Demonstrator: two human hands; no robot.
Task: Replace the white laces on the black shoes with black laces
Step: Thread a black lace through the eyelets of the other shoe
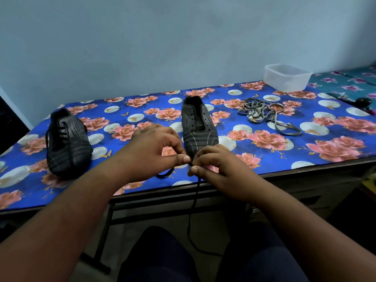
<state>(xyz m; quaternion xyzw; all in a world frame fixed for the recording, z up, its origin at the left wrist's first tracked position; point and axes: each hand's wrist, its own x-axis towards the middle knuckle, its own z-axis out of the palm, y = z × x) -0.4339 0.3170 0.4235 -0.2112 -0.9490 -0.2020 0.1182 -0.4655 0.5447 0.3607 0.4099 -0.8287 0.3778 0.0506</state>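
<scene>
Nearest, a black lace (192, 218) hangs off the front edge of the surface (264, 157) towards the person's lap, and that slack is the likeliest trouble: if either pinch loosens, its weight could drag the end away before it reaches an eyelet. The left hand (151, 148) and the right hand (218, 169) meet just above that edge, each grip pressed thumb to forefinger on the lace, so the tip between them is hidden and a frayed end would be hard to spot. Just beyond the knuckles lies the unlaced shoe (198, 127), toe towards the person, its eyelets bare; the hands partly cover the toe. To the left, well apart, the other shoe (68, 142) already carries dark lacing. Farther right the removed pale laces (264, 113) lie tangled, near enough to snag a trailing end, and behind them stands a clear plastic tub (288, 78)
</scene>
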